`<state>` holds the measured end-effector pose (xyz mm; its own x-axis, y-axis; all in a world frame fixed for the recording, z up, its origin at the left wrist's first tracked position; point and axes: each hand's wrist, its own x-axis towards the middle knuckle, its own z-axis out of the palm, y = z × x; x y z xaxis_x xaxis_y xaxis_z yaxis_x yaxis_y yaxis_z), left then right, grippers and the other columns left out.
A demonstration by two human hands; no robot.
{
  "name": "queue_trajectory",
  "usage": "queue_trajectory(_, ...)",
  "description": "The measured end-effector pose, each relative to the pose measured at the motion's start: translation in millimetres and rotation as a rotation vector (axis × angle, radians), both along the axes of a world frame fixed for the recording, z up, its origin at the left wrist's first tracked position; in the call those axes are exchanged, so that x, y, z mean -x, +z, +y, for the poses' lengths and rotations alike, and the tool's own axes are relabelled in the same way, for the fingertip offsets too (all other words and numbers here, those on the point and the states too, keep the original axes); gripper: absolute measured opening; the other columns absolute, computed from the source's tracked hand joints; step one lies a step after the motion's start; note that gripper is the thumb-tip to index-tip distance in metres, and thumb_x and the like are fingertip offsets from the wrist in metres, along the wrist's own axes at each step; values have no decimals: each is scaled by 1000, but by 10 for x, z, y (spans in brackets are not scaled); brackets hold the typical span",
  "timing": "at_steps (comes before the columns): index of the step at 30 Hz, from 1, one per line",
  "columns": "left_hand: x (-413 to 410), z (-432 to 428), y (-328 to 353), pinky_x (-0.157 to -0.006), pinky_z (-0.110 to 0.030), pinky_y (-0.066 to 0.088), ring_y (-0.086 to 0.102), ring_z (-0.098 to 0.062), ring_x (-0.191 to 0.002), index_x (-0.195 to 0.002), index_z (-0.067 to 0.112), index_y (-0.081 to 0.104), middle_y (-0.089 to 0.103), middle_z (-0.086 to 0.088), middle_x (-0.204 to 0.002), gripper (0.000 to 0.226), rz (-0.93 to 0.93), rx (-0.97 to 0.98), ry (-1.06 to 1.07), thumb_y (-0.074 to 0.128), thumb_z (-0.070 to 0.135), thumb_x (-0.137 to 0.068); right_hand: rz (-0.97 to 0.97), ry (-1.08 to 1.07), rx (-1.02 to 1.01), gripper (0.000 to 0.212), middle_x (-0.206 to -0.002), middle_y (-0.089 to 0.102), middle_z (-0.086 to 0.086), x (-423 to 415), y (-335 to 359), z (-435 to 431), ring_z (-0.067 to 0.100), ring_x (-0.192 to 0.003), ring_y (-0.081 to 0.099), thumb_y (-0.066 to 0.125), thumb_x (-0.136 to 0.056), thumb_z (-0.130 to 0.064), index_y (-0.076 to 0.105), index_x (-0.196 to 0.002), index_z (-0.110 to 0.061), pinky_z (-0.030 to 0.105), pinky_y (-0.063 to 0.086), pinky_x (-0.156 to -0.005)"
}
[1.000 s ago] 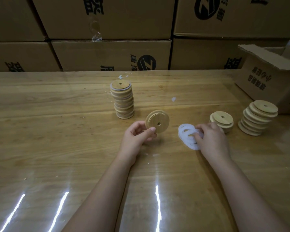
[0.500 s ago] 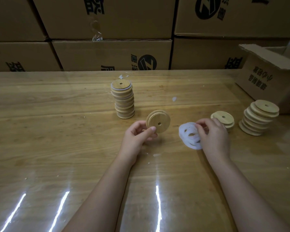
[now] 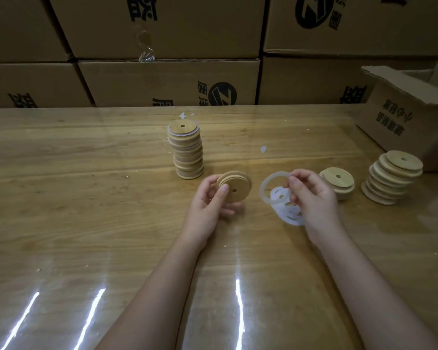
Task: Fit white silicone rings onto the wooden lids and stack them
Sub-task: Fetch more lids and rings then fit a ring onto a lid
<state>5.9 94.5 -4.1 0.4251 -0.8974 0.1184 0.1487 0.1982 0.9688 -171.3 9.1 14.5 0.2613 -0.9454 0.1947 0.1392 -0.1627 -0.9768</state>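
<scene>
View from a head-worn camera, looking down at two bare forearms over a glossy wooden table (image 3: 86,198).

The left hand (image 3: 208,205) holds one round wooden lid (image 3: 235,186) on its edge, just above the table. The thumb presses the flat face near the small centre hole, and the fingers curl behind. The stepped rim faces away and to the right.

The right hand (image 3: 311,198) pinches a single white silicone ring (image 3: 262,192) between thumb and fingertips. It holds the ring upright, just right of the lid and not touching it. Below that hand lies a loose pile of rings (image 3: 286,214), overlapping on the table.

Behind the left hand stands a tall stack of lids (image 3: 187,152) with white edges showing between the layers (these look already fitted). To the right are a short stack of bare lids (image 3: 338,181) and, further right, a taller leaning stack (image 3: 392,178), both seemingly awaiting rings. An open carton (image 3: 410,117) sits at the far right, and a wall of printed cardboard boxes (image 3: 167,82) fills the background.

The step in hand appears to be fitting: lid and ring are both picked up but not yet joined. The next move likely calls for bringing the ring to the lid's narrower stepped side and hooking one edge over it. The ring would then be stretched round until it seats evenly, with the left hand turning or steadying the lid. The soft ring could twist or slip off one side as the other is pulled on.
</scene>
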Motion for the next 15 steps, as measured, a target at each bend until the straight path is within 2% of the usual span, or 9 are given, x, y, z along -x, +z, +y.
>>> queue_trajectory(3,13,-21,-49,-49,-19,49,65,-13,-54,-97,22,57,67,4,-77,15,-103,-39,27,59,10,-90,-13,90,-57,24,-67,63,-6,-59,-19,53,4,-54,46,58,-90,-9,68,-79,-28,14,42,-53)
queue_trajectory(6,18,-37,-110,-60,-31,48,57,-15,-59,-95,28,60,65,-17,-83,22,-268,-93,42,70,12,-83,6,109,-69,20,-61,57,-8,-111,-36,97,3,-54,47,58,-90,-7,67,-82,-23,14,43,-53)
queue_trajectory(7,20,-37,-117,-64,-35,47,53,-15,-63,-94,31,60,64,-19,-86,25,-321,-101,41,72,13,-82,9,115,-70,18,-61,58,-8,-129,-38,110,3,-54,48,58,-90,-6,66,-83,-20,14,43,-53)
queue_trajectory(11,42,-22,-93,-60,-25,43,47,-8,-58,-102,36,53,63,-3,-84,39,-353,-61,0,70,7,-81,24,115,-63,16,-62,61,-8,-184,-46,161,3,-54,50,58,-89,-3,64,-84,-17,15,45,-53)
queue_trajectory(15,60,4,-75,-59,-24,44,52,-10,-61,-93,46,54,66,7,-85,30,-392,-53,-29,69,25,-78,42,95,-71,13,-66,62,-5,-213,-86,181,4,-57,53,59,-89,-5,64,-83,-16,17,47,-55)
